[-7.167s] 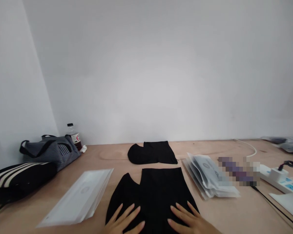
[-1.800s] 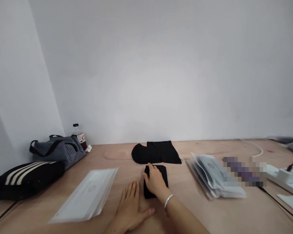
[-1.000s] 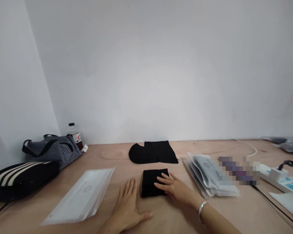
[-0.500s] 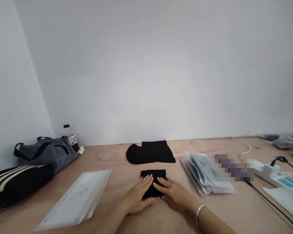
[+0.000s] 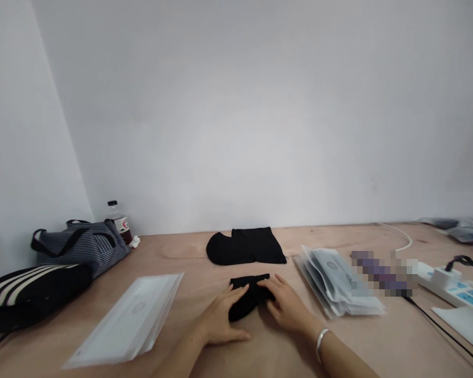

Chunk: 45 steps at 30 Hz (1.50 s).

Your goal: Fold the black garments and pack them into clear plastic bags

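A folded black cloth (image 5: 247, 299) lies on the table in front of me, its right side raised off the tabletop. My left hand (image 5: 223, 317) rests at its left edge, fingers stretched out over the fabric and thumb apart on the wood. With curled fingers, my right hand (image 5: 281, 299) grips the cloth's right edge; the thumb is partly hidden. That wrist wears a silver bangle (image 5: 321, 344). Beyond both hands a second black cloth piece (image 5: 246, 247) lies flat, rounded at its left end and straight at the right.
Frosted plastic pouches (image 5: 130, 317) lie at left, and another stack of pouches (image 5: 339, 283) at right. Farther right are a power strip (image 5: 465, 294) and a black cable (image 5: 441, 328). A striped bag (image 5: 86, 249), a black pouch (image 5: 43, 294) and a bottle (image 5: 120, 226) stand at far left.
My right hand has gone from lying flat on the folded cloth to gripping its right edge, which has lifted. My left hand stays at the left side. The view has shifted slightly.
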Motion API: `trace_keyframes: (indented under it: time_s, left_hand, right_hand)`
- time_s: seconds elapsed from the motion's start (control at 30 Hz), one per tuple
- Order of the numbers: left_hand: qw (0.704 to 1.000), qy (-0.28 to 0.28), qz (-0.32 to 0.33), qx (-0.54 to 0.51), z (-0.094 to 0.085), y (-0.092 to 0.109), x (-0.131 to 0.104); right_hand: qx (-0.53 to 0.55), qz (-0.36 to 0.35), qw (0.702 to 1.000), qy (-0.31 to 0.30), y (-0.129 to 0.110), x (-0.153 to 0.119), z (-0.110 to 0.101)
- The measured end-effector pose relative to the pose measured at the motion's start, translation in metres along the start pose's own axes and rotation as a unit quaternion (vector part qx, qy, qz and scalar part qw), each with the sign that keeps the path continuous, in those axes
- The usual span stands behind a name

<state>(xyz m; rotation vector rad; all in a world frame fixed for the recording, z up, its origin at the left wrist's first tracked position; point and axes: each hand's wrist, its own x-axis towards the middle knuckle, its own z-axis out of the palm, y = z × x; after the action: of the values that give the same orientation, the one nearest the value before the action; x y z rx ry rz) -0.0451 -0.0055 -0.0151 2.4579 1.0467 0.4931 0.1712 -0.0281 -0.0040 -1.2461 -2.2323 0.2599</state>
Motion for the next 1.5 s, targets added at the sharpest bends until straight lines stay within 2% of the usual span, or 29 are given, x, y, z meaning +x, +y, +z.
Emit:
trace_keyframes:
  time_s: [0.1, 0.2, 0.3, 0.37, 0.43, 0.53, 0.63, 0.7, 0.77, 0.83, 0.93, 1.1, 1.23, 1.33, 1.43, 1.5]
  left_hand:
    - [0.994, 0.071, -0.001, -0.087, -0.009, 0.005, -0.002]
    - [0.967, 0.139, -0.030, -0.213, -0.011, 0.009, 0.003]
    - [0.921, 0.170, -0.073, -0.343, -0.003, 0.006, 0.013]
    - [0.905, 0.179, -0.094, -0.374, 0.005, 0.001, 0.019]
    - [0.915, 0.194, -0.120, -0.334, 0.013, -0.005, 0.022]
    - [0.944, 0.247, -0.146, -0.161, 0.016, -0.009, 0.022]
    - [0.954, 0.283, -0.091, 0.034, 0.012, -0.006, 0.019]
    - [0.961, 0.248, -0.035, 0.119, 0.011, -0.004, 0.017]
    - [0.970, 0.179, -0.006, 0.164, 0.014, -0.003, 0.016]
    - [0.977, 0.109, -0.012, 0.183, 0.019, -0.005, 0.015]
    - [0.982, 0.033, -0.045, 0.182, 0.025, -0.008, 0.015]
    - [0.983, -0.012, -0.073, 0.167, 0.026, -0.008, 0.015]
    - [0.988, 0.009, -0.075, 0.138, 0.027, -0.007, 0.016]
    - [0.987, 0.068, -0.083, 0.120, 0.020, -0.009, 0.015]
    - [0.973, 0.131, -0.115, 0.154, -0.005, -0.017, 0.005]
    - [0.948, 0.148, -0.186, 0.212, -0.030, -0.025, -0.008]
  right_hand:
    - [0.098, 0.013, 0.993, 0.071, 0.002, 0.001, -0.005]
    - [0.173, 0.062, 0.977, 0.105, 0.007, 0.005, -0.003]
    - [0.197, 0.124, 0.966, 0.114, 0.015, 0.010, 0.007]
    - [0.170, 0.164, 0.965, 0.110, 0.021, 0.013, 0.016]
    - [0.138, 0.186, 0.967, 0.104, 0.027, 0.013, 0.023]
    - [0.095, 0.188, 0.972, 0.107, 0.031, 0.012, 0.026]
    - [0.049, 0.171, 0.977, 0.121, 0.027, 0.011, 0.021]
    - [0.011, 0.111, 0.988, 0.109, 0.021, 0.010, 0.016]
    - [-0.029, 0.023, 0.998, 0.055, 0.015, 0.009, 0.011]
    - [-0.054, -0.040, 0.997, -0.023, 0.012, 0.007, 0.010]
    - [-0.066, -0.051, 0.990, -0.113, 0.013, 0.003, 0.014]
    - [-0.078, -0.018, 0.984, -0.157, 0.014, 0.003, 0.019]
    - [-0.099, -0.004, 0.983, -0.152, 0.009, 0.004, 0.016]
    - [-0.134, 0.012, 0.985, -0.104, 0.002, 0.003, 0.014]
    - [-0.193, 0.076, 0.977, -0.036, -0.003, 0.000, 0.014]
    - [-0.234, 0.132, 0.963, -0.005, -0.006, -0.003, 0.013]
